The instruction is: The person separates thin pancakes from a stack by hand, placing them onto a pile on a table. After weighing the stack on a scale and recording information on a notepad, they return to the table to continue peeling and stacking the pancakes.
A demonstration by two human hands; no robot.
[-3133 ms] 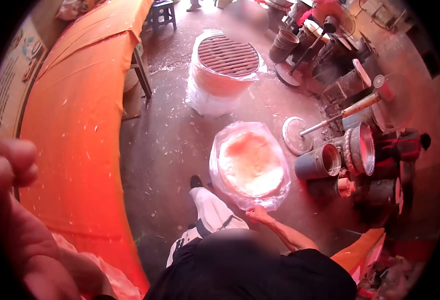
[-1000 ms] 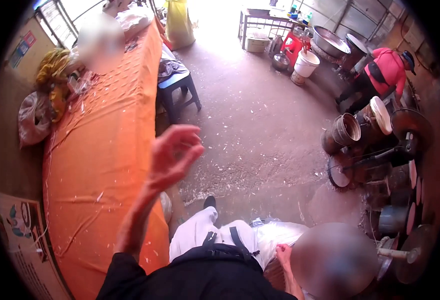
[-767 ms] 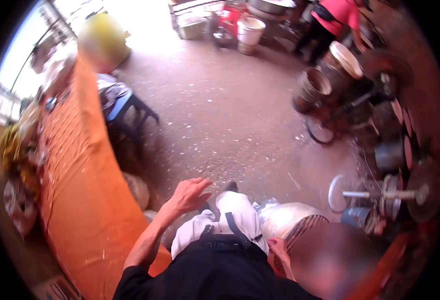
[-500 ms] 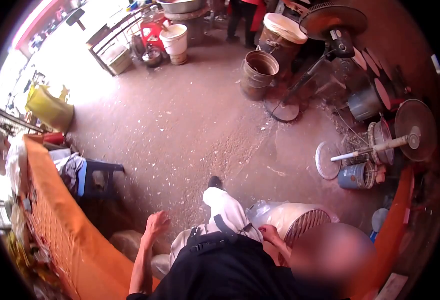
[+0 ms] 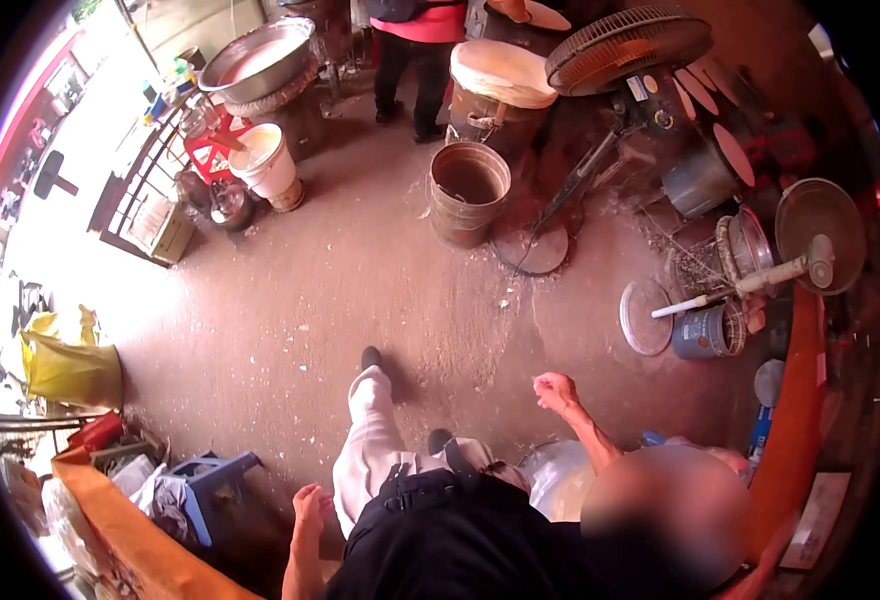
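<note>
My left hand (image 5: 311, 505) hangs low beside my hip, fingers loosely apart, holding nothing, near the blue stool (image 5: 205, 480). My right hand (image 5: 556, 390) is raised in front of me over the bare floor, fingers curled shut with nothing visible in them. Just below my right forearm lies a plastic-wrapped round bundle (image 5: 558, 475), partly hidden by my body and a blurred patch. My leg in pale trousers (image 5: 370, 440) steps forward.
A rusty bucket (image 5: 468, 192) and a fan on a round base (image 5: 530, 245) stand ahead. Metal pots, lids and another fan (image 5: 810, 240) crowd the right. A white bucket (image 5: 265, 165), a large basin (image 5: 255, 60) and a person in red (image 5: 415, 40) are at the back. The orange-covered table (image 5: 130, 550) runs along the lower left.
The view has swung right and away from the orange table. My right hand has let go of the wrapped bundle and risen, closed. My left hand has dropped from mid-air to my hip.
</note>
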